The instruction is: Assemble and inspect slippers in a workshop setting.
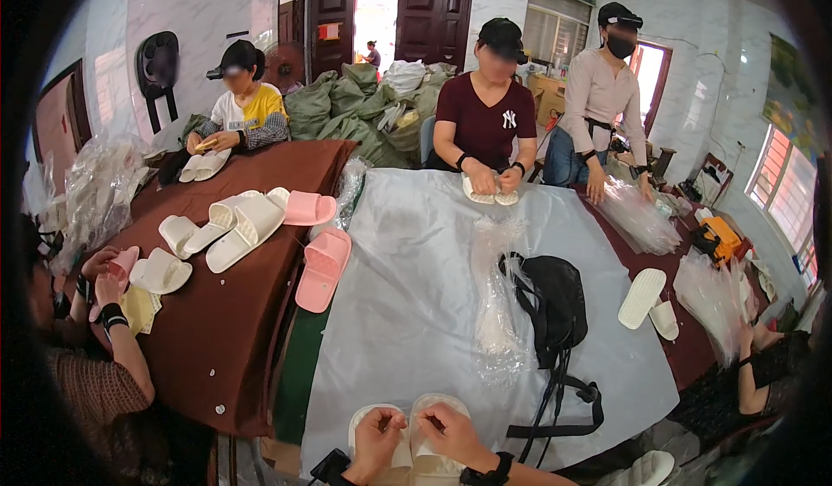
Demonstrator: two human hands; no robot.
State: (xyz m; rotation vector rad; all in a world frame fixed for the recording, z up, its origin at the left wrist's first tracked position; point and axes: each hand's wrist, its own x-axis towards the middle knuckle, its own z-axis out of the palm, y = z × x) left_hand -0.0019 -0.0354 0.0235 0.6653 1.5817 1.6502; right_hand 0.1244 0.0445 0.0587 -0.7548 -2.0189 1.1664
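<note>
A pair of white slippers [426,462] lies side by side at the near edge of the grey-covered table [407,295]. Over the left slipper is my left hand [378,438], its fingers curled into a pinch. My right hand [449,434] is over the right slipper, thumb and fingertips likewise pressed together. The two pinches are close to each other but apart. Whatever may be between the fingertips is too small to make out. Dark bands circle both my wrists.
Clear plastic bags [498,321] and a black backpack [556,308] with trailing straps lie ahead. Pink slippers [324,269] rest at the left edge; more white slippers [251,230] are on the brown-covered table [234,330]. Several people work around the tables. White slippers [642,299] lie at right.
</note>
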